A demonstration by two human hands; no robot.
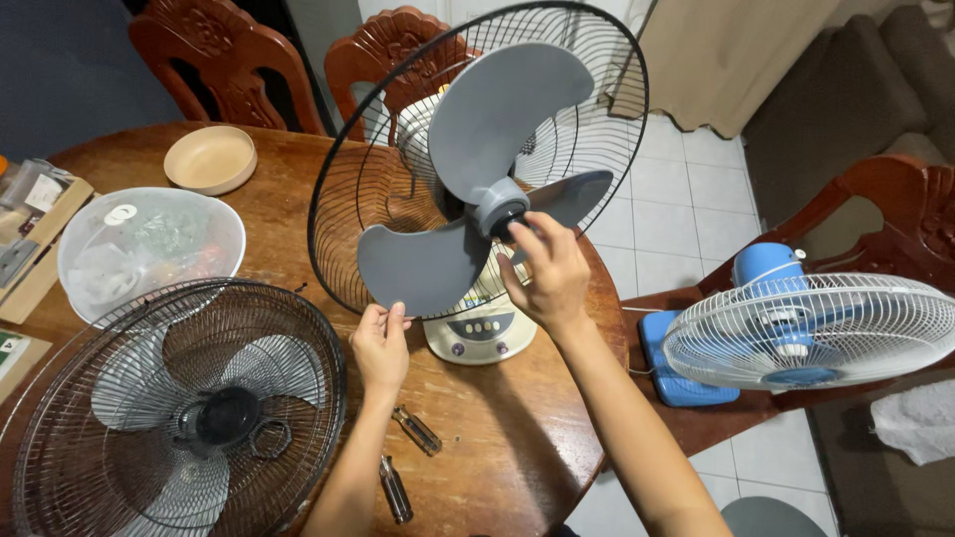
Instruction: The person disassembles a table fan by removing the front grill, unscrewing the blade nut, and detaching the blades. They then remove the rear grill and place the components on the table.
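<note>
A desk fan stands on the round wooden table [497, 438], its front grille off. Its grey three-blade propeller [487, 179] sits in front of the black rear guard [338, 189], above a cream base [482, 333] with buttons. My left hand [381, 343] pinches the lower edge of the bottom-left blade. My right hand [545, 270] has its fingers around the dark cap [509, 221] at the blade hub.
A detached black front grille [184, 408] lies at the near left. Two screwdrivers [408, 457] lie beside my left forearm. A covered plastic bowl [149, 244] and a beige bowl [210, 157] sit farther back. A blue and white fan [796, 318] rests on a chair at right.
</note>
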